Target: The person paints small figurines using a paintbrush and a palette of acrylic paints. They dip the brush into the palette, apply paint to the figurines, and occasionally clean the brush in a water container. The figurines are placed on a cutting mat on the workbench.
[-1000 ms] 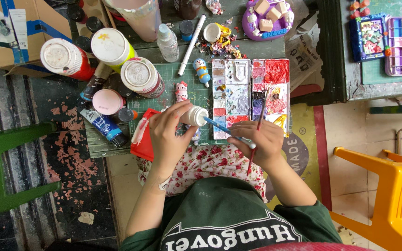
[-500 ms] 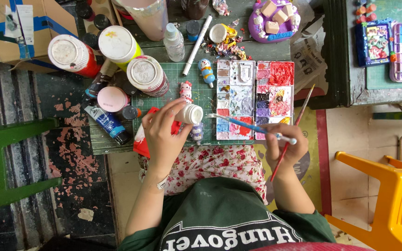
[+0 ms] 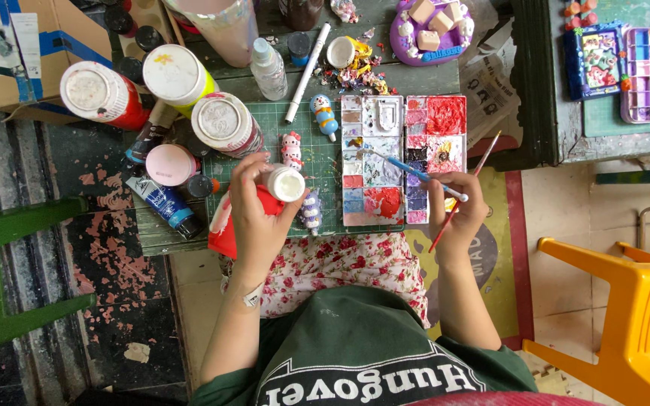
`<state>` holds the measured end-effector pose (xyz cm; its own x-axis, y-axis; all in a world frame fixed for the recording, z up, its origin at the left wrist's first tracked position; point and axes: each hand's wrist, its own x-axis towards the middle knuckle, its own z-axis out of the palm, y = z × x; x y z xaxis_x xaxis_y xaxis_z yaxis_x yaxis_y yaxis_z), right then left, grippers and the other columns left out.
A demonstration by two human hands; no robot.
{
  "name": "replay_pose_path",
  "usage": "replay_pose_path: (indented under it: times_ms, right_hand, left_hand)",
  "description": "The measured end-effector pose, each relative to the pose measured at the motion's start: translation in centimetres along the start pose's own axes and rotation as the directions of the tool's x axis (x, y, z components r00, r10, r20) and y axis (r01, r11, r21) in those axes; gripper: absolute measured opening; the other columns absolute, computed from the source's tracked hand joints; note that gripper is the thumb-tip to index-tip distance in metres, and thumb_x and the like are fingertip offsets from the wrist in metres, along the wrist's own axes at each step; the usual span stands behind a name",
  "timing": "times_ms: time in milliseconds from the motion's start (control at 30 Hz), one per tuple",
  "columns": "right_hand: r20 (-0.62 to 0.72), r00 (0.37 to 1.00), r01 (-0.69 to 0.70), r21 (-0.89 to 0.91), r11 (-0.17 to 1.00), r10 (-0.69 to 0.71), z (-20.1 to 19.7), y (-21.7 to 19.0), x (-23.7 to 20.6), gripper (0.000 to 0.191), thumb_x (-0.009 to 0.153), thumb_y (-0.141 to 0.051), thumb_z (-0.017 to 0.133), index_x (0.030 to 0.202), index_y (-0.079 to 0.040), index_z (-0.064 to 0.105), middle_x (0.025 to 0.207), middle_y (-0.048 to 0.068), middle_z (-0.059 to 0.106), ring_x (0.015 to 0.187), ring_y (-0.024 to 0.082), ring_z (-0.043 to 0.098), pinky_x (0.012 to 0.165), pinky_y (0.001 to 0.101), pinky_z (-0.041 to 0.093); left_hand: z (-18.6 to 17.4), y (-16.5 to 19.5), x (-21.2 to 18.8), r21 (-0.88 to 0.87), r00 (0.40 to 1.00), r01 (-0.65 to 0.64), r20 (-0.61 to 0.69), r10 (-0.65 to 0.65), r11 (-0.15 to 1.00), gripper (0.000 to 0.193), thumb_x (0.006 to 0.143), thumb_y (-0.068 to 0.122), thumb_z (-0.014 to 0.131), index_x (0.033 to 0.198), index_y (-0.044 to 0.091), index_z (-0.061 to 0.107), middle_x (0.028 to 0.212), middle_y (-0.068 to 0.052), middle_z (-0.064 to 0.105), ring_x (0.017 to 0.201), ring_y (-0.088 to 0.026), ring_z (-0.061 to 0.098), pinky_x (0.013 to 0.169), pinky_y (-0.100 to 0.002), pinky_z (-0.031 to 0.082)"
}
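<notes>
The table point(image 3: 265, 83) carries everything, and I place the rest by the green cutting mat point(image 3: 329, 162) in its middle. Beyond the mat's far-left corner stand the big paint jars point(image 3: 220, 120), lids toward me. On the mat's right half lies the paint palette point(image 3: 404, 158), its wells crusted with red, blue and grey.

Over the mat's near-left corner my left hand point(image 3: 253, 207) is curled around a red paint bottle point(image 3: 227, 229), fingers wrapped over its shoulder just below the white cap point(image 3: 285, 183), which tips toward the palette. The bottle looks like soft plastic that gives under a squeeze and is probably light; I judge the best hold is around the body near the neck, where I have it, since paint smears could make the lower part slippery.

At the mat's near-right edge my right hand point(image 3: 457, 207) is pinched on a thin blue brush point(image 3: 415, 171), its tip reaching into the palette wells, and a second red-handled brush point(image 3: 464, 192) is tucked among the same fingers. Both are stiff, slight and easy to roll.

Small painted figurines point(image 3: 292, 149) stand on the mat just past the bottle cap.
</notes>
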<state>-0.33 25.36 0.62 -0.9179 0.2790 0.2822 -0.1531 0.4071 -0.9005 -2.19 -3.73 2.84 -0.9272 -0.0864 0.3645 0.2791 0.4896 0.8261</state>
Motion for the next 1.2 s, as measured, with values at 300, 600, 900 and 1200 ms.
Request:
replay_pose_path:
  times_ms: [300, 600, 900, 1200]
  right_hand:
    - [0.089, 0.981, 0.191, -0.27, 0.944, -0.173, 0.7, -1.0, 2.4, 0.019, 0.095, -0.001, 0.079, 0.107, -0.001, 0.065, 0.097, 0.011, 0.076, 0.081, 0.015, 0.073, 0.071, 0.0244, 0.055]
    - [0.136, 0.967, 0.244, -0.265, 0.933, -0.214, 2.6, 0.3, 2.7, 0.018, 0.097, -0.003, 0.079, 0.108, -0.002, 0.064, 0.099, 0.01, 0.076, 0.088, 0.018, 0.076, 0.077, 0.0291, 0.059]
    - [0.143, 0.982, 0.15, -0.221, 0.964, -0.12, 3.0, 0.5, 3.2, 0.015, 0.098, -0.003, 0.076, 0.106, -0.001, 0.064, 0.099, 0.01, 0.077, 0.087, 0.015, 0.075, 0.072, 0.0267, 0.056]
    - [0.147, 0.984, 0.131, -0.201, 0.971, -0.103, 3.3, 0.1, 3.4, 0.013, 0.099, -0.002, 0.074, 0.106, 0.0, 0.063, 0.101, 0.011, 0.077, 0.092, 0.015, 0.076, 0.072, 0.025, 0.055]
  left_hand:
    - [-0.7, 0.8, 2.0, 0.072, 0.997, -0.062, 0.041, 0.059, 0.995, 0.057, 0.084, 0.017, 0.089, 0.128, 0.004, 0.055, 0.123, -0.012, 0.065, 0.117, -0.034, 0.059, 0.103, -0.044, 0.047]
    - [0.1, 0.9, 0.7, 0.026, 0.999, 0.033, 0.036, -0.034, 0.999, 0.055, 0.085, 0.02, 0.089, 0.127, 0.006, 0.057, 0.118, -0.01, 0.065, 0.108, -0.03, 0.061, 0.095, -0.042, 0.049]
    - [-0.5, 1.2, 0.5, 0.055, 0.999, 0.0, 0.035, -0.002, 0.998, 0.055, 0.085, 0.023, 0.089, 0.128, 0.008, 0.058, 0.121, -0.008, 0.067, 0.111, -0.03, 0.062, 0.1, -0.043, 0.047]
    - [-0.7, 1.0, 0.2, 0.096, 0.999, 0.013, 0.03, -0.016, 0.995, 0.056, 0.084, 0.027, 0.09, 0.128, 0.01, 0.059, 0.12, -0.007, 0.067, 0.113, -0.031, 0.061, 0.102, -0.045, 0.044]
